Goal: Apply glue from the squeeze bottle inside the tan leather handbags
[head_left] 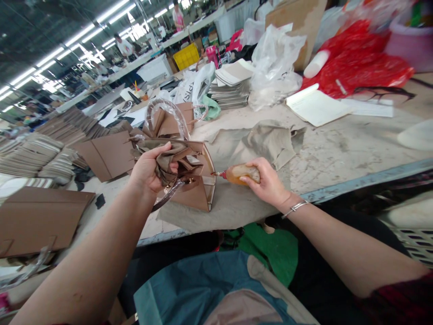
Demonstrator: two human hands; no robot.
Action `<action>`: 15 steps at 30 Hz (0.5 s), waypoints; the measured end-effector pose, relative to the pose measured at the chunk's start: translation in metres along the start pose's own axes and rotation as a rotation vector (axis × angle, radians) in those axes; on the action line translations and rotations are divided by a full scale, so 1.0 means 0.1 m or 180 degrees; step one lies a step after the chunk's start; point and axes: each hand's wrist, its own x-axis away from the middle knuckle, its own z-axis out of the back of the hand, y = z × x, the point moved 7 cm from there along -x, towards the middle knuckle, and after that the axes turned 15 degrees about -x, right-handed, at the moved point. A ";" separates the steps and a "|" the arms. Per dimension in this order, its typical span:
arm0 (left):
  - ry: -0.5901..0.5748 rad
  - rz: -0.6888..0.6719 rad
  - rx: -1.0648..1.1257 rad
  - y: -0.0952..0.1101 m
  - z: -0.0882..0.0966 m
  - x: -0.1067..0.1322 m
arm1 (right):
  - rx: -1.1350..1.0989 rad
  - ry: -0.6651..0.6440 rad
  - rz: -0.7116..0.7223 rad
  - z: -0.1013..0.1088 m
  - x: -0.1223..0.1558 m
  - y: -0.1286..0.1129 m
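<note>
Teal fabric (179, 282) cropped; left hand (150, 169) part-hides bag (191, 197).

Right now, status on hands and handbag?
Left hand gripping brown lining. Right hand holding amber squeeze bottle, red tip near open handbag. Wrapped handle beside left hand.

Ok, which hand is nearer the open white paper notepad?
Right. The right hand, holding an amber translucent bottle, is front-left of the notepad; the left hand, gripping brown fabric, is farther left.
</note>
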 end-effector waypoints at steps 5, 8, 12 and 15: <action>-0.0057 -0.0167 -0.0271 0.03 0.01 0.01 | -0.0152 -0.0212 -0.0148 -0.09 0.06 0.00; -0.0068 -0.0146 -0.0287 0.03 0.01 0.02 | -0.0112 0.0023 -0.0197 -0.01 0.02 -0.01; 0.0068 -0.0129 -0.0300 0.03 -0.01 0.05 | -0.0059 0.0038 -0.0213 0.01 -0.01 0.02; 0.0075 -0.0119 -0.0329 0.03 -0.02 0.05 | -0.0157 -0.0131 -0.0346 -0.07 0.04 0.08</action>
